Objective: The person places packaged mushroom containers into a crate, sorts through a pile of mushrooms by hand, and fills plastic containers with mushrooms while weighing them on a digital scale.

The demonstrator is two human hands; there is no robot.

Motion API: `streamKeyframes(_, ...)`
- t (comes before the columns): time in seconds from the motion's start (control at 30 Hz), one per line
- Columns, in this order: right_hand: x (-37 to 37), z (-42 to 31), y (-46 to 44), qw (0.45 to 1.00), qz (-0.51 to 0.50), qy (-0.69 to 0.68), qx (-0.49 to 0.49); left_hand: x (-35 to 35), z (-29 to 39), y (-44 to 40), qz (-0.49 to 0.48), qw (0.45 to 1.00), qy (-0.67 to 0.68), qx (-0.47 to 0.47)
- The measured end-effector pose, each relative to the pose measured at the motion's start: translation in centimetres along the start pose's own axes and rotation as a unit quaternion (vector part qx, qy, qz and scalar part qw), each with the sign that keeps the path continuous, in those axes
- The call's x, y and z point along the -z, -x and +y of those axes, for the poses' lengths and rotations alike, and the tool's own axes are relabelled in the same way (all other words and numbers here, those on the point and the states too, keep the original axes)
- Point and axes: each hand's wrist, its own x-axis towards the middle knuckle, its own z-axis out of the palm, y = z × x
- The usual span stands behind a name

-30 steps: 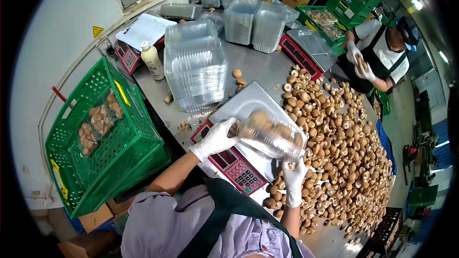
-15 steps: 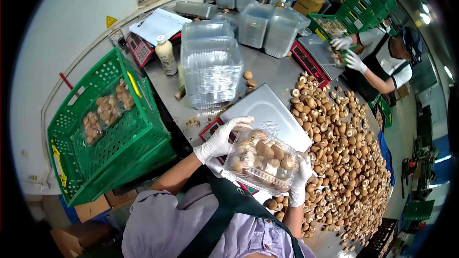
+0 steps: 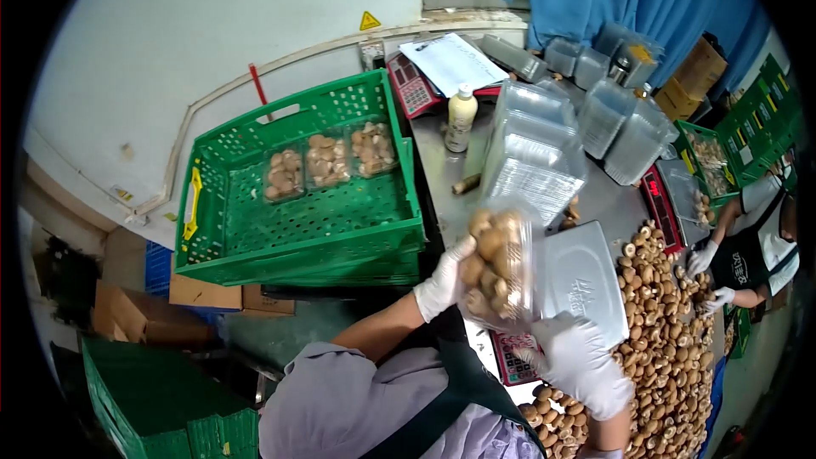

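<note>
A clear plastic clamshell box of brown mushrooms (image 3: 497, 268) is tilted up in front of me, its lid closed. My left hand (image 3: 444, 279), in a white glove, grips it along its left side. Just below the box's lower right corner is my gloved right hand (image 3: 582, 365), fingers apart and pointing left; whether a fingertip touches the box I cannot tell. Behind the box and right hand stands a scale with a silver pan (image 3: 585, 276) and a red keypad (image 3: 514, 357). To the left, a green crate (image 3: 297, 268) holds three similar mushroom boxes (image 3: 327, 160).
Loose mushrooms (image 3: 663, 340) cover the table's right side. Stacked clear trays (image 3: 535, 161), a bottle (image 3: 461, 119) and a second scale under paper (image 3: 412, 89) stand behind. A co-worker's gloved hands (image 3: 710, 280) are at the far right. Cardboard boxes (image 3: 204, 293) sit below the crate.
The view has swung left toward the green crate. The mushroom box has tipped from lying between both hands to upright in my left hand, and my right hand has come off its side.
</note>
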Motion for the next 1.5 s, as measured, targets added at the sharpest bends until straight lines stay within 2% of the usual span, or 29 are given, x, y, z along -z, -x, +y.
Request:
streamKeyframes(0.07,4.9,-3.9,-1.1,0.995,0.019,0.061,0.079,-1.9,2.8,2.0,0.002,0.997,0.006,-0.077)
streamKeyframes(0.17,6.8,-9.2,-1.5,0.947,0.184,0.117,0.237,0.7,7.2,5.1,-0.052,0.991,-0.070,-0.101)
streamKeyframes(0.2,6.5,-10.1,-1.2,0.923,0.243,0.129,0.270,1.8,8.8,6.3,-0.043,0.991,-0.059,-0.116)
streamKeyframes(0.27,5.9,-11.2,-1.4,0.901,0.295,0.134,0.287,3.7,11.7,8.1,-0.023,0.988,-0.034,-0.148)
streamKeyframes(0.33,5.7,-11.4,-1.5,0.890,0.324,0.137,0.290,3.6,15.3,9.5,0.173,0.949,-0.066,-0.253)
streamKeyframes(0.4,5.8,-12.1,-1.9,0.888,0.323,0.138,0.296,2.7,19.1,10.9,0.281,0.873,-0.172,-0.359)
streamKeyframes(0.47,5.6,-12.6,-2.2,0.888,0.321,0.144,0.295,0.3,22.1,12.0,0.323,0.844,-0.235,-0.358)
streamKeyframes(0.53,5.6,-12.6,-2.3,0.891,0.318,0.147,0.289,2.3,25.3,14.0,0.303,0.879,-0.206,-0.306)
streamKeyframes(0.67,5.9,-13.5,-3.1,0.884,0.320,0.156,0.302,12.1,32.8,17.9,0.368,0.834,-0.237,-0.336)
streamKeyframes(0.7,6.0,-13.8,-3.2,0.884,0.319,0.157,0.304,14.2,34.4,18.9,0.411,0.823,-0.220,-0.325)
streamKeyframes(0.73,6.0,-13.9,-3.4,0.883,0.319,0.159,0.304,16.1,35.8,20.2,0.397,0.838,-0.238,-0.287)
streamKeyframes(0.83,5.9,-14.1,-3.8,0.880,0.328,0.160,0.303,17.3,37.3,20.5,0.450,0.795,-0.264,-0.308)
streamKeyframes(0.87,5.7,-14.0,-4.0,0.880,0.337,0.155,0.298,18.2,38.5,21.0,0.474,0.792,-0.273,-0.273)
streamKeyframes(0.93,5.5,-13.2,-4.5,0.884,0.350,0.145,0.276,18.0,39.4,20.7,0.515,0.762,-0.294,-0.260)
streamKeyframes(0.97,5.3,-12.7,-4.7,0.893,0.338,0.137,0.264,17.3,39.9,20.6,0.559,0.708,-0.350,-0.253)
streamKeyframes(1.0,6.0,-11.6,-5.1,0.923,0.267,0.128,0.245,19.1,41.4,21.1,0.557,0.696,-0.374,-0.256)
streamKeyframes(1.03,6.8,-10.6,-5.7,0.948,0.197,0.120,0.220,20.2,42.5,21.4,0.565,0.660,-0.429,-0.248)
streamKeyframes(1.07,7.7,-9.6,-6.3,0.979,0.082,0.087,0.164,21.4,43.4,21.8,0.571,0.620,-0.483,-0.237)
streamKeyframes(1.1,6.5,-8.0,-6.6,0.980,0.106,0.093,0.140,24.3,44.6,22.3,0.587,0.579,-0.522,-0.219)
streamKeyframes(1.13,4.4,-6.1,-6.9,0.980,0.129,0.099,0.116,26.1,44.5,22.1,0.635,0.423,-0.612,-0.208)
streamKeyframes(1.2,0.8,-2.4,-6.6,0.986,0.144,-0.036,0.074,23.0,41.9,20.4,0.684,0.320,-0.656,0.012)
streamKeyframes(1.23,0.1,-1.5,-6.2,0.986,0.147,-0.066,0.039,23.7,41.1,19.8,0.654,0.318,-0.679,0.101)
streamKeyframes(1.27,-0.8,-0.6,-5.7,0.984,0.151,-0.098,0.003,24.7,40.1,19.5,0.605,0.349,-0.695,0.170)
streamKeyframes(1.3,-2.7,0.6,-5.2,0.978,0.166,-0.121,-0.043,25.7,39.3,19.1,0.558,0.380,-0.704,0.220)
streamKeyframes(1.33,-3.7,1.3,-4.6,0.973,0.188,-0.124,-0.042,26.6,38.4,18.6,0.531,0.398,-0.705,0.249)
streamKeyframes(1.4,-4.3,1.1,-3.2,0.957,0.149,-0.207,-0.135,28.3,38.1,18.4,0.529,0.434,-0.685,0.248)
streamKeyframes(1.43,-6.4,2.0,-2.0,0.938,0.181,-0.247,-0.159,30.1,38.5,18.8,0.561,0.449,-0.668,0.193)
streamKeyframes(1.47,-8.0,2.8,-1.0,0.928,0.181,-0.268,-0.186,32.1,39.6,19.5,0.535,0.517,-0.662,0.096)
streamKeyframes(1.5,-8.9,3.1,-0.4,0.923,0.190,-0.282,-0.182,35.4,41.2,20.0,0.500,0.483,-0.712,0.102)
